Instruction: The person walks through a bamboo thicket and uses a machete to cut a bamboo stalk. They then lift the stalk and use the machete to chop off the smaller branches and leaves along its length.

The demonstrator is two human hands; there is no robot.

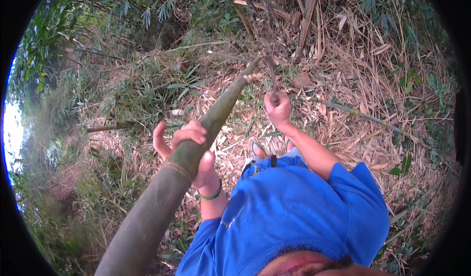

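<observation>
A thick green bamboo pole (154,202) slants from the lower left edge up toward the middle, thinning with distance. My left hand (187,134) is wrapped round it just beyond a ringed joint, thumb on the near side and one finger lifted off. Farther along, the pole has a pale, fresh-looking cut mark (252,78). My right hand (278,113) is closed in a fist beside the pole's far part, apart from it. From that fist a dark, narrow tool, apparently a machete (271,73), points away from me; its blade blends into the ground behind.
Dry leaves and bamboo litter (333,124) cover the ground. A thin green stalk (363,114) lies to the right. Upright bamboo stems (307,23) and dry brush stand ahead. Leafy undergrowth (127,104) fills the left. My sandalled feet (258,149) are just below my hands.
</observation>
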